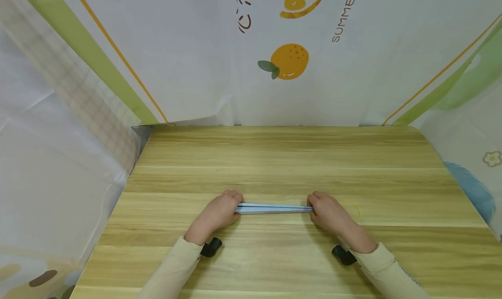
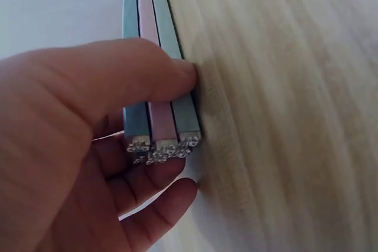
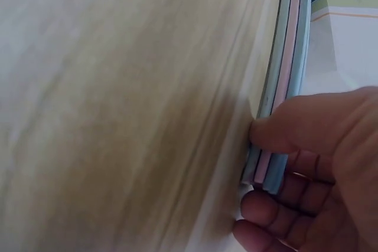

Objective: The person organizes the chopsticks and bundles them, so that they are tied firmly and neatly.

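A bundle of chopsticks (image 1: 274, 208) lies level between my two hands, close over the wooden table, thicker at its left end and thinner at its right. My left hand (image 1: 224, 208) pinches the thick end, thumb across the top and fingers underneath. In the left wrist view, the blue-green, pink and pale green chopsticks (image 2: 162, 121) sit side by side, with silvery patterned ends. Pinched by my right hand (image 1: 328, 211) are the thin ends; the right wrist view shows these chopsticks (image 3: 285, 57) pressed together under the thumb.
A thin yellow rubber band (image 1: 358, 208) lies on the table (image 1: 274, 168) just right of my right hand. Black wrist mounts (image 1: 211, 247) hang by both sleeves. A white printed cloth (image 1: 188, 63) rises at the table's back edge, with more cloth at both sides.
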{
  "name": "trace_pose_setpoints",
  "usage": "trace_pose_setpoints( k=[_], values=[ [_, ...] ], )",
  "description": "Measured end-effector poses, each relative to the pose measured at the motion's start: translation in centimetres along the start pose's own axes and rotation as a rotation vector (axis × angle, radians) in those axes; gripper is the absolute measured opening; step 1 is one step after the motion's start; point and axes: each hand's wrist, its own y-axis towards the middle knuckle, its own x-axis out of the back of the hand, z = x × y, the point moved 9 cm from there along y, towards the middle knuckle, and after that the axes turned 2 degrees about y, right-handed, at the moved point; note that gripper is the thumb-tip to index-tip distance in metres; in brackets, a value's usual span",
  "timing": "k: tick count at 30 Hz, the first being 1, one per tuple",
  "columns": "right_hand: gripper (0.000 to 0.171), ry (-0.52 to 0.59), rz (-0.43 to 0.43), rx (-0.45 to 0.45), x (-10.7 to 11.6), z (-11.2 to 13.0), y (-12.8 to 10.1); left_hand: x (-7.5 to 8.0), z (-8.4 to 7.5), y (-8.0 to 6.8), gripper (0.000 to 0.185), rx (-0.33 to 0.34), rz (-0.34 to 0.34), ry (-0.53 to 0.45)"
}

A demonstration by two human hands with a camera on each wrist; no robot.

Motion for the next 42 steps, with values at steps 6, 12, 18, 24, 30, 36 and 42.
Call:
trace_pose_setpoints(
  k=[6,12,18,24,30,36,42],
  values=[
    [0.018,-0.026,-0.002,0.016,0.0,0.1,0.0,-0.1,-0.2,0.0,0.020,-0.020,0.006,0.048],
    [0.020,-0.034,0.024,0.033,-0.3,0.3,-0.1,-0.3,-0.5,0.1,0.024,-0.030,0.014,0.058],
    [0.021,-0.016,0.025,0.058,0.0,0.7,0.0,-0.2,-0.5,0.1,0.026,-0.040,0.004,0.059],
    [0.018,-0.015,0.026,0.087,-0.3,0.8,-0.2,-0.1,-0.4,0.0,0.030,-0.046,-0.010,0.066],
    [0.011,0.055,0.133,0.077,-1.0,0.7,-0.7,0.1,-0.7,-0.1,0.025,-0.085,-0.014,0.104],
    [0.010,0.133,0.243,0.037,-1.3,0.6,-0.5,0.4,-0.7,-0.1,0.021,-0.081,0.014,0.084],
    [0.010,0.126,0.296,-0.010,-1.2,0.7,-0.4,0.7,-0.5,0.1,0.022,-0.023,0.057,0.034]
  ],
)
